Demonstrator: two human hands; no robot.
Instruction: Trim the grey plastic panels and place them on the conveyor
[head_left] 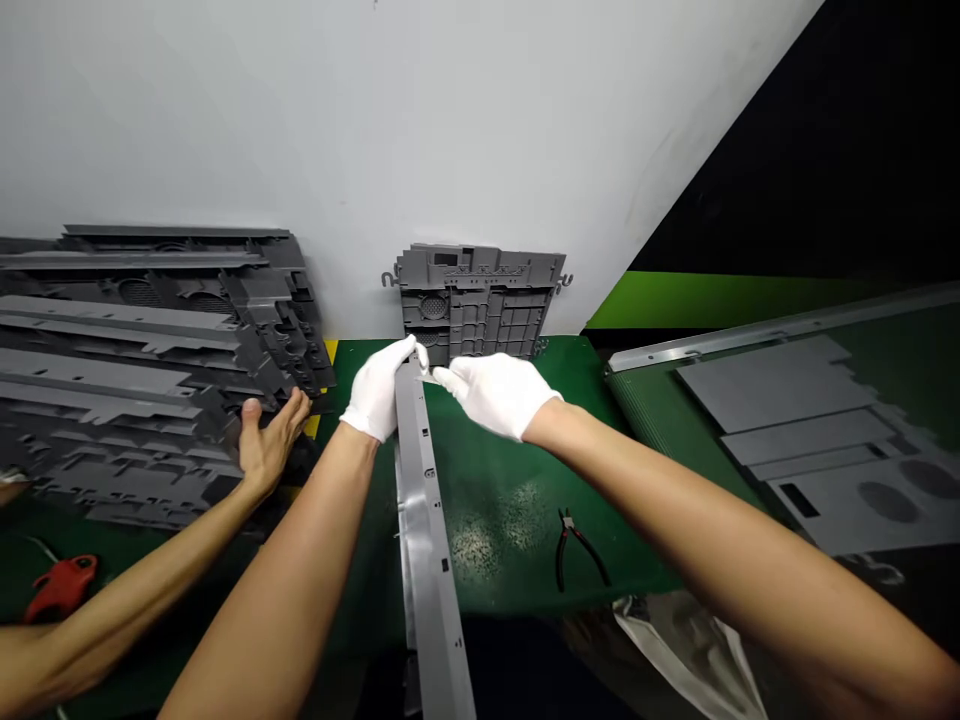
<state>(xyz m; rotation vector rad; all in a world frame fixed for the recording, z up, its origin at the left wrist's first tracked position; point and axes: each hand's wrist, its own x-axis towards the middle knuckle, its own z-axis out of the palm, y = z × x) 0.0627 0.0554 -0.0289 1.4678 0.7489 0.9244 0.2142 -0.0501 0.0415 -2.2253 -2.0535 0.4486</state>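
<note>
My left hand (382,390), in a white glove, is closed around the far end of a long grey plastic panel (431,500). The panel stands on edge, running from the green table toward my body, with small slots along its upper face. My right hand (495,392), also gloved, is pinched just right of the panel's far corner. Something thin and pale shows at its fingertips, too small to name. Diagonal cutters (570,550) with dark handles lie on the table below my right forearm. Behind my hands, a grey moulded panel (480,300) leans against the white wall.
At left, several grey moulded panels (135,400) stand in a row, with a co-worker's bare hand (274,440) against them. A red-handled tool (64,590) lies near that arm. On the right, a green conveyor belt (645,420) carries a flat grey panel (810,430).
</note>
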